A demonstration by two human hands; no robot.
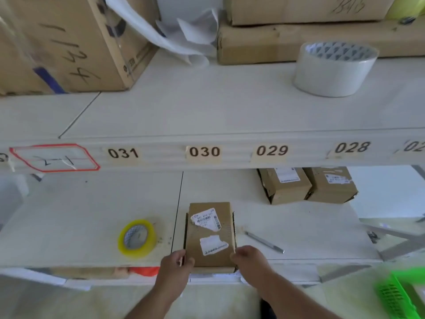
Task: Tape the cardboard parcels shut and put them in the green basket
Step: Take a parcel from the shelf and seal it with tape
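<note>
Fingers of both the left hand (176, 261) and right hand (249, 256) curl around the cardboard parcel's (210, 236) near corners at the lower shelf's (92, 215) front edge.

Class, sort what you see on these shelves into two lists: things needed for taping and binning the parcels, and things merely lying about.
Belongs to the job:
flat cardboard parcel with torn white labels, held by left hand and right hand
yellow-rimmed tape roll
two small cardboard parcels
green plastic basket

Lying about:
large clear tape roll
grey pen-like tool
crumpled white paper
</note>
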